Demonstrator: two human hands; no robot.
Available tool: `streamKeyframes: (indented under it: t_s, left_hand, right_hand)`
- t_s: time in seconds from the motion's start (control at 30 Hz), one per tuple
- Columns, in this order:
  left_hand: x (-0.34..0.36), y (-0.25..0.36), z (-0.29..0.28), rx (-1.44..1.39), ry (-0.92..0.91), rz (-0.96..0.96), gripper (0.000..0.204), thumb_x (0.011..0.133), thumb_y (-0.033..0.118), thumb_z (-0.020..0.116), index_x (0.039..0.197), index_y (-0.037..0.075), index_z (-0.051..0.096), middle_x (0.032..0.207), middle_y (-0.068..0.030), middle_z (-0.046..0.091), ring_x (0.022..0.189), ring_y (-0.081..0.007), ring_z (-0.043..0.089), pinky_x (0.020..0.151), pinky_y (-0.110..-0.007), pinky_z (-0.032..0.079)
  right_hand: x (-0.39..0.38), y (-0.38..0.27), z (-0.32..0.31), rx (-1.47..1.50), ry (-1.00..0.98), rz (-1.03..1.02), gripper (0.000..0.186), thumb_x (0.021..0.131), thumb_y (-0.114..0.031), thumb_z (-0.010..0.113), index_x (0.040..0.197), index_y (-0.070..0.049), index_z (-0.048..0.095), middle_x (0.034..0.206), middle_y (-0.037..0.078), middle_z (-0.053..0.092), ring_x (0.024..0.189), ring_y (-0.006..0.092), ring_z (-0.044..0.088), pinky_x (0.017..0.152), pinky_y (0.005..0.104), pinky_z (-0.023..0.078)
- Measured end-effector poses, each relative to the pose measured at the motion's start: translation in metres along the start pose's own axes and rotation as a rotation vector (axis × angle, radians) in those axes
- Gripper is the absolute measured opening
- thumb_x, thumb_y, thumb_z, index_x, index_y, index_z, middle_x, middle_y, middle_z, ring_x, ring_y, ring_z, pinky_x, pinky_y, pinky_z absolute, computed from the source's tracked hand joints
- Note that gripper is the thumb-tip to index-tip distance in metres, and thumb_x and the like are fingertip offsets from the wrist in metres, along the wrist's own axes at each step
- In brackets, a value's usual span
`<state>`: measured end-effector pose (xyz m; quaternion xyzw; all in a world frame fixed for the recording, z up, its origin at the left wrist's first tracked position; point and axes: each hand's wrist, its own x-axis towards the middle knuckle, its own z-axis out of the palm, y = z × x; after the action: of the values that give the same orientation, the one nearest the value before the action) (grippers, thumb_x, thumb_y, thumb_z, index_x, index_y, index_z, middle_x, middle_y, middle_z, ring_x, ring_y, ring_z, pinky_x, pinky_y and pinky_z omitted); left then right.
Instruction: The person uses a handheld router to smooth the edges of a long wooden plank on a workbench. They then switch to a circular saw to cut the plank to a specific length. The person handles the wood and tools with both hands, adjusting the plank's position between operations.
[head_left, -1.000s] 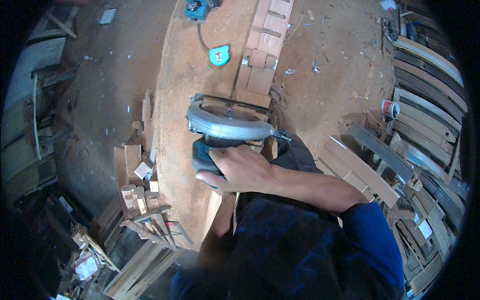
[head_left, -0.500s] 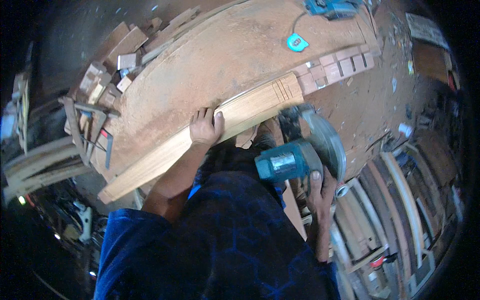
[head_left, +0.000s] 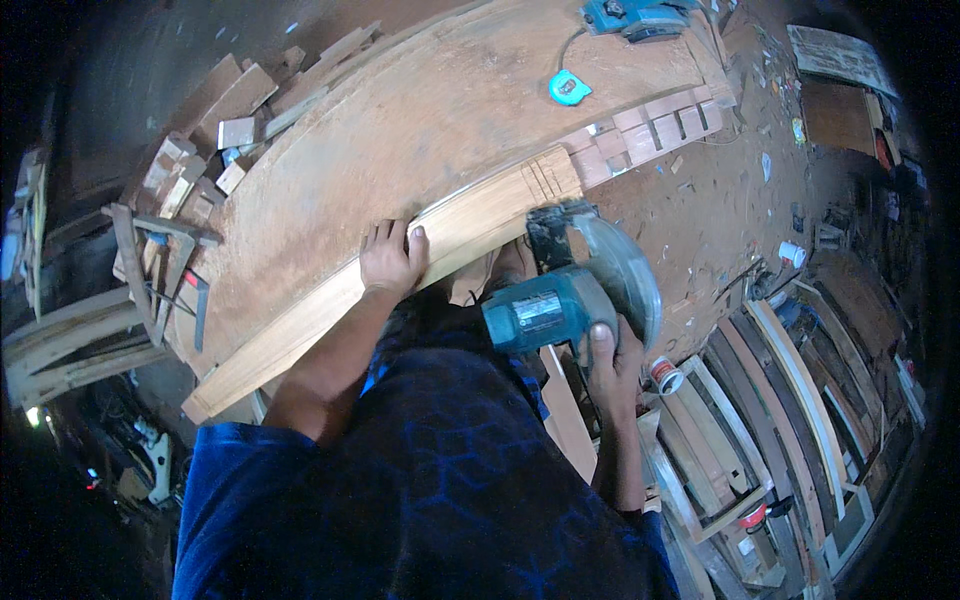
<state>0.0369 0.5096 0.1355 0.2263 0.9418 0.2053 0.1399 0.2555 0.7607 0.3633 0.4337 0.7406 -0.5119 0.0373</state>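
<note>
A pale wooden board (head_left: pixel 470 220) lies slantwise along the near edge of the workbench, with several pencil-like lines drawn across its right end. My left hand (head_left: pixel 392 262) presses on its middle, fingers together and bent over the far edge, thumb apart. In my right hand (head_left: pixel 612 362) is a teal circular saw (head_left: pixel 540 312), gripped by its rear handle. The saw's dark base plate is at the board's near edge, close to the marked lines; whether it touches cannot be made out. Its round guard hides most of the blade.
On the dusty workbench (head_left: pixel 330 200) lie a turquoise tape measure (head_left: pixel 570 88), a teal power tool (head_left: pixel 640 18), notched wood pieces (head_left: pixel 655 135) and offcuts (head_left: pixel 235 130). A square (head_left: pixel 200 312) is at the left. Curved timber lengths (head_left: pixel 790 370) and a can (head_left: pixel 665 376) are at the right.
The whole view has shifted slightly, so bench, board and saw appear further left. My left hand stays on the board, and my right hand still holds the saw near the marked end.
</note>
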Motion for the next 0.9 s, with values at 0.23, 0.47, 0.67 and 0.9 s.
streamKeyframes:
  t_s: [0.23, 0.47, 0.67, 0.9]
  left_hand:
    - [0.001, -0.001, 0.002, 0.06, -0.08, -0.006, 0.044, 0.106, 0.04, 0.051, 0.13, 0.008, 0.067, 0.117, -0.0206, 0.067, 0.113, -0.0414, 0.063, 0.1, -0.053, 0.049]
    - [0.003, 0.002, 0.004, 0.052, -0.049, 0.081, 0.041, 0.106, 0.035, 0.048, 0.125, 0.006, 0.07, 0.112, -0.0228, 0.068, 0.105, -0.0446, 0.063, 0.094, -0.055, 0.05]
    - [0.003, -0.002, 0.01, 0.039, -0.027, 0.104, 0.041, 0.106, 0.035, 0.048, 0.124, 0.006, 0.07, 0.107, -0.023, 0.067, 0.1, -0.0448, 0.063, 0.089, -0.054, 0.051]
    - [0.003, -0.016, 0.02, -0.019, -0.095, 0.021, 0.049, 0.107, 0.042, 0.049, 0.13, 0.003, 0.069, 0.116, -0.0227, 0.069, 0.108, -0.045, 0.063, 0.095, -0.054, 0.051]
  right_hand:
    - [0.028, -0.034, 0.023, -0.138, -0.069, -0.083, 0.057, 0.101, -0.048, 0.068, 0.109, 0.009, 0.062, 0.092, 0.034, 0.07, 0.089, 0.052, 0.071, 0.078, 0.0544, 0.055]
    - [0.05, -0.053, 0.031, -0.227, -0.131, -0.113, 0.057, 0.099, -0.047, 0.071, 0.115, 0.007, 0.065, 0.095, 0.033, 0.071, 0.087, 0.0497, 0.073, 0.08, 0.0547, 0.057]
    - [0.06, -0.062, 0.03, -0.208, -0.203, -0.119, 0.065, 0.098, -0.054, 0.068, 0.114, 0.009, 0.064, 0.093, 0.032, 0.072, 0.088, 0.049, 0.074, 0.081, 0.0539, 0.059]
    - [0.074, -0.064, 0.029, -0.107, -0.262, -0.143, 0.067, 0.101, -0.057, 0.062, 0.111, 0.01, 0.063, 0.101, 0.031, 0.073, 0.089, 0.0462, 0.075, 0.081, 0.0521, 0.062]
